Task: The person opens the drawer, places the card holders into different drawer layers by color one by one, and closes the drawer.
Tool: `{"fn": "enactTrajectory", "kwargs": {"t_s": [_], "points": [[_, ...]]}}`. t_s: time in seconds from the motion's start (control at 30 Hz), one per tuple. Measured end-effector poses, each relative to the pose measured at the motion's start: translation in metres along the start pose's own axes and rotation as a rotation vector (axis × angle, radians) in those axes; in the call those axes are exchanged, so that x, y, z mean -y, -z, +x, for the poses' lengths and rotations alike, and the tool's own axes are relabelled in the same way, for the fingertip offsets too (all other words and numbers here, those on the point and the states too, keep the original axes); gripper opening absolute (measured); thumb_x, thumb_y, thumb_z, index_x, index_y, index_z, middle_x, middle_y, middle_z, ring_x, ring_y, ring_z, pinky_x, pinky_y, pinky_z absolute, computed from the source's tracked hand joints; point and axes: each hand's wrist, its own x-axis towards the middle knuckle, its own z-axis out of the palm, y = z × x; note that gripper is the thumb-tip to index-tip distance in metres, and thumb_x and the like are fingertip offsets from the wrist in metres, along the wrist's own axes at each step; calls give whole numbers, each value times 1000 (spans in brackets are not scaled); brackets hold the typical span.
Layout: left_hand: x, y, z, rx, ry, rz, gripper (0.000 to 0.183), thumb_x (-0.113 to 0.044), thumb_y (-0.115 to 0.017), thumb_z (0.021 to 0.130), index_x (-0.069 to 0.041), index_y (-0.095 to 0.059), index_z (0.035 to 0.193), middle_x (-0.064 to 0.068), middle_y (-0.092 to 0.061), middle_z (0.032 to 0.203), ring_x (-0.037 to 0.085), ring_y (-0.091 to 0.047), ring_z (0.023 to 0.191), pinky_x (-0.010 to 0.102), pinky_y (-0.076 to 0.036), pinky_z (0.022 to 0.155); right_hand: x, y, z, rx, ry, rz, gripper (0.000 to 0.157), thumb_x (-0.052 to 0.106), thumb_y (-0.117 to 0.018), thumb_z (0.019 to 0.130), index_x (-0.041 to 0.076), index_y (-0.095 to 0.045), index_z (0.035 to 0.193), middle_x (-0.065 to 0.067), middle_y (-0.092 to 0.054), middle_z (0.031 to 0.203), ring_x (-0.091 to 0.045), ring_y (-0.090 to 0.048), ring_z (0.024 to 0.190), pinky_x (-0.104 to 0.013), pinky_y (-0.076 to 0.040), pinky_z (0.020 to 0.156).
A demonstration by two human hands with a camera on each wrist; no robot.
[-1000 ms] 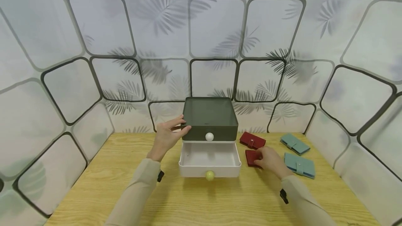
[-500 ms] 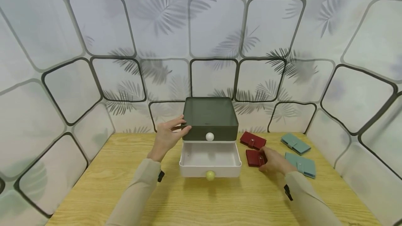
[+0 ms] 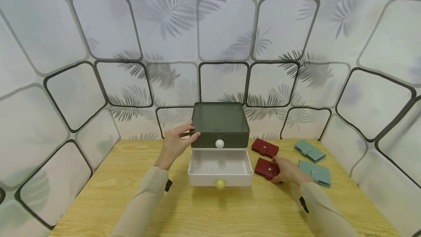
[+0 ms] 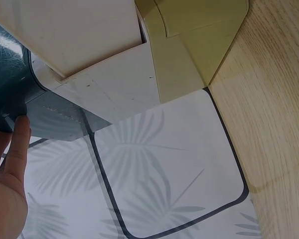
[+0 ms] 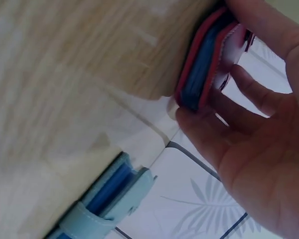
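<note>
One near red wallet (image 3: 264,167), its right end pinched by the right hand (image 3: 287,171).
Right of both, the near teal wallet (image 3: 315,173); beyond, the far red wallet (image 3: 264,148) and far teal wallet (image 3: 310,150), two per colour. Left hand (image 3: 175,143), fingers spread, touches the left edge of the dark box (image 3: 219,120).

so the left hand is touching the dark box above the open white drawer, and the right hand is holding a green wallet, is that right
Not quite: the wallet is the wrong colour. The right wrist view shows the right hand holding a red wallet. The left hand is touching the dark box above the open white drawer.
</note>
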Motion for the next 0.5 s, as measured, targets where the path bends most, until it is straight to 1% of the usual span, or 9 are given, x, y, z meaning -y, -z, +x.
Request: {"fn": "enactTrajectory", "kwargs": {"t_s": [0.07, 0.27, 0.4, 0.5], "points": [[10, -1, 0, 4, -3, -6, 25, -18, -81, 82, -5, -76, 103, 17, -67, 124, 28, -69, 107, 27, -62, 80, -2, -1, -1, -2, -4, 4, 64, 21, -88, 71, 0, -54, 121, -13, -64, 107, -23, -60, 91, -41, -55, 78], [9, 0, 0, 6, 0, -11, 26, -19, -81, 83, -5, -76, 104, 16, -67, 125, 28, -69, 107, 28, -62, 81, -3, -4, -3, -57, -1, -19, 64, 28, -87, 71, 1, -58, 121, -11, -66, 104, -21, -60, 86, -37, -54, 70], [9, 0, 0, 7, 1, 1, 26, -20, -81, 83, -6, -76, 103, 16, -67, 125, 27, -70, 107, 27, -62, 81, -3, -5, -3, -91, -12, -36, 63, 35, -87, 70, 4, -61, 119, -9, -68, 102, -19, -61, 85, -36, -54, 69], [10, -1, 0, 0, -8, -1, 24, -19, -81, 83, -5, -77, 102, 17, -67, 124, 28, -70, 106, 27, -62, 81, -4, -7, -4, -109, -23, -36, 62, 36, -87, 70, 6, -62, 118, -8, -68, 102, -18, -61, 85, -36, -55, 70]]}}
